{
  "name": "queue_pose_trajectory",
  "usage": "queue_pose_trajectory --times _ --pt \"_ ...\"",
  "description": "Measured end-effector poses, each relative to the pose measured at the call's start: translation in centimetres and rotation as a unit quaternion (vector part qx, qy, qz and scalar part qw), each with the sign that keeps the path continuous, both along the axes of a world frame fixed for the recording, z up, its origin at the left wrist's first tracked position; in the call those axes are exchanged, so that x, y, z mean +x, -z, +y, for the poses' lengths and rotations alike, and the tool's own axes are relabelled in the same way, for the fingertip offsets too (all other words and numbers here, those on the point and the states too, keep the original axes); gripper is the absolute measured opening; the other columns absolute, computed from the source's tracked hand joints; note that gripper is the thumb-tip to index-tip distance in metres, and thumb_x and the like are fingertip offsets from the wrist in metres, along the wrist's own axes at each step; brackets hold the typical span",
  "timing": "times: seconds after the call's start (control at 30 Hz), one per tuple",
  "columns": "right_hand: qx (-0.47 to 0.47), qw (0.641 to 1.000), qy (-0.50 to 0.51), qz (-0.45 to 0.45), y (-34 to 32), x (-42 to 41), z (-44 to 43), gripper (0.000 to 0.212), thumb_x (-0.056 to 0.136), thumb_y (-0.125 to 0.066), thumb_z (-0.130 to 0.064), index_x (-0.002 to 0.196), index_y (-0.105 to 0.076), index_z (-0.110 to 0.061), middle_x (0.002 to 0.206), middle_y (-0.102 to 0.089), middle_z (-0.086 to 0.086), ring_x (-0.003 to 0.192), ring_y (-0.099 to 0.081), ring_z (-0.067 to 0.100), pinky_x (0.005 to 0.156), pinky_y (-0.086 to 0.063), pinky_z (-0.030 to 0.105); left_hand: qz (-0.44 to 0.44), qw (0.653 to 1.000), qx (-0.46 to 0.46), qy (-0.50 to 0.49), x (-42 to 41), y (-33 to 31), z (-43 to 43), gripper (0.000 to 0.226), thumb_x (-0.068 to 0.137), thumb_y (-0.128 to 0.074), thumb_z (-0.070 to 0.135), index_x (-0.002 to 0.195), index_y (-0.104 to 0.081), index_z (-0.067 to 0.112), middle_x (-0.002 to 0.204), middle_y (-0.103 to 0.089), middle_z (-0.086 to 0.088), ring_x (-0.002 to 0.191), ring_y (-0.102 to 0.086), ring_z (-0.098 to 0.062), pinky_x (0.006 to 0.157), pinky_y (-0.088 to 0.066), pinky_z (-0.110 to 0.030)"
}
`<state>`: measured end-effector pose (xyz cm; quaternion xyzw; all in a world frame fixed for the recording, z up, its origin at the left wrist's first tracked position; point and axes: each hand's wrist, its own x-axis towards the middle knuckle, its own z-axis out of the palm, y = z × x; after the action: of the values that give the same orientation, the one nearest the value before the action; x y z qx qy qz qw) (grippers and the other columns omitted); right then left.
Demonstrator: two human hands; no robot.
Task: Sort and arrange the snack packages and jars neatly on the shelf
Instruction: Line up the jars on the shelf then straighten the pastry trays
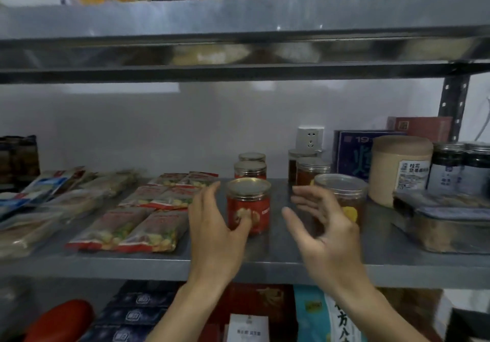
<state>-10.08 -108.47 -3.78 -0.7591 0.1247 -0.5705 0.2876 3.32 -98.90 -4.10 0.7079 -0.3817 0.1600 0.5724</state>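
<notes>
On the middle metal shelf [265, 264] a red-labelled jar with a gold lid [252, 206] stands at the front of a row with two like jars [250, 169] behind it. My left hand [214, 225] is beside its left side, fingers straight, thumb resting on the label. My right hand [323, 233] hovers open to the right of that jar, in front of an amber jar with a clear lid [342, 195]. Two more dark jars [310, 171] stand behind the amber one. Red-and-clear snack packets [148, 209] lie in rows to the left.
Flat pale packets [53, 198] lie at the far left. To the right are a beige tub [400, 169], dark jars [461, 166], boxes [355, 153] and a foil-lidded tray [445, 225]. A wall socket [309, 138] is behind. Shelves above and below are full.
</notes>
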Motion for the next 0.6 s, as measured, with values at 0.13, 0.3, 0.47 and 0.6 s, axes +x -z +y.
queue_pose_trajectory --times 0.13,0.3,0.47,0.6 --pt "0.186 0.974 -0.069 0.111 -0.3 4.5 -0.4 0.045 0.085 -0.069 -0.042 0.124 -0.045 -0.043 0.106 -0.051 -0.035 0.102 -0.051 -0.016 0.083 -0.041 0.006 0.083 0.984 0.113 0.108 4.3 0.4 -0.3 0.083 0.073 -0.075 0.051 0.142 -0.037 0.025 0.139 -0.05 0.009 0.128 -0.045 -0.009 0.106 -0.042 -0.04" --pt "0.186 0.968 -0.077 0.148 0.1 6.0 -1.2 0.042 0.088 -0.068 -0.031 0.119 -0.044 -0.044 0.098 -0.051 -0.035 0.094 -0.054 -0.018 0.079 -0.042 0.004 0.106 0.974 0.089 0.181 5.7 0.8 -1.3 0.054 0.076 -0.079 0.03 0.124 -0.055 0.026 0.114 -0.066 0.013 0.104 -0.061 -0.001 0.095 -0.051 -0.034" --pt "0.183 0.971 -0.053 0.144 0.8 5.9 -1.8 0.05 0.086 -0.071 -0.029 0.13 -0.048 -0.033 0.106 -0.055 -0.03 0.102 -0.055 -0.012 0.092 -0.045 0.014 0.091 0.973 0.083 0.196 5.6 1.1 -1.5 0.049 0.08 -0.075 0.03 0.125 -0.053 0.029 0.112 -0.064 0.018 0.104 -0.059 0.001 0.089 -0.048 -0.022" --pt "0.171 0.974 -0.044 0.141 1.0 5.8 -2.2 0.048 0.086 -0.071 -0.026 0.126 -0.046 -0.035 0.104 -0.054 -0.03 0.098 -0.053 -0.016 0.085 -0.045 0.008 0.085 0.973 0.082 0.2 5.6 1.2 -1.7 0.048 0.083 -0.073 0.03 0.126 -0.051 0.031 0.11 -0.061 0.021 0.105 -0.058 0.001 0.088 -0.045 -0.019"
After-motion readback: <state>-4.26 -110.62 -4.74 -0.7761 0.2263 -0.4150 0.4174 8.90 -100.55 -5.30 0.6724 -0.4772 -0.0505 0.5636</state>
